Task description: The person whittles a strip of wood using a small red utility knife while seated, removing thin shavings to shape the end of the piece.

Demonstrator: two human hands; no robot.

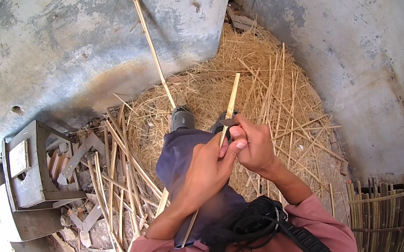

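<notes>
A pale bamboo strip (233,97) slants up from my hands, its far end over the straw in front of my shoe. My left hand (207,170) is closed around the strip, with thumb and fingers pinching it. Against it, my right hand (254,145) is closed on a small knife (227,122). Its short dark blade lies across the strip, and most of the handle is hidden in the fist. The two hands touch at the thumbs. A thin pale length shows below my left forearm, over my trouser leg; I cannot tell whether it is the same strip.
Straw-like shavings (195,87) and several loose bamboo strips (116,188) cover the floor. A long stick (151,43) leans on the grey wall (81,44). At left a worn wooden stool (25,169) lies tipped over. A woven stick fence or basket (392,211) stands lower right.
</notes>
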